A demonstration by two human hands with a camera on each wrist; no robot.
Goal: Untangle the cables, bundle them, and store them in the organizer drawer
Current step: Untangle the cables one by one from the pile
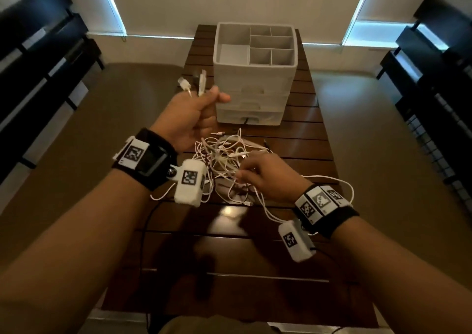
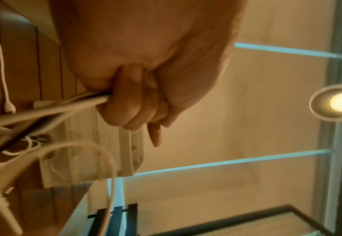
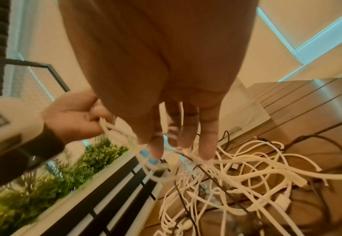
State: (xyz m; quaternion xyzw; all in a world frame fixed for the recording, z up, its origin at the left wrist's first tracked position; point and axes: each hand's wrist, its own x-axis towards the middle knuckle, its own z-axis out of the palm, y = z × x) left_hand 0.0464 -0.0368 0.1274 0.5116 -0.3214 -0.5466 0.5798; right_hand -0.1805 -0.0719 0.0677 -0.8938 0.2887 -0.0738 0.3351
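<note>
A: Gripping several cable ends, the left hand (image 1: 190, 114) is fisted above the cables (image 1: 229, 165); plugs stick out past its knuckles.

B: And the right hand (image 1: 265, 177)?

A: Fingers hang loosely spread into the tangle; whether they pinch anything, I cannot tell. The organizer (image 1: 255, 73) stands beyond both hands.

B: Surroundings?

A: Slatted tabletop (image 1: 301, 254), floor either side.

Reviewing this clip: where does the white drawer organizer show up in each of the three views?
Head: the organizer stands upright at top centre, at the far end of the table.
Left wrist: lower left of centre, seen sideways, behind the left hand gripping cables.
Right wrist: a white sliver at the right, past the fingers.
Shared landmark: the cable tangle on the table.
</note>
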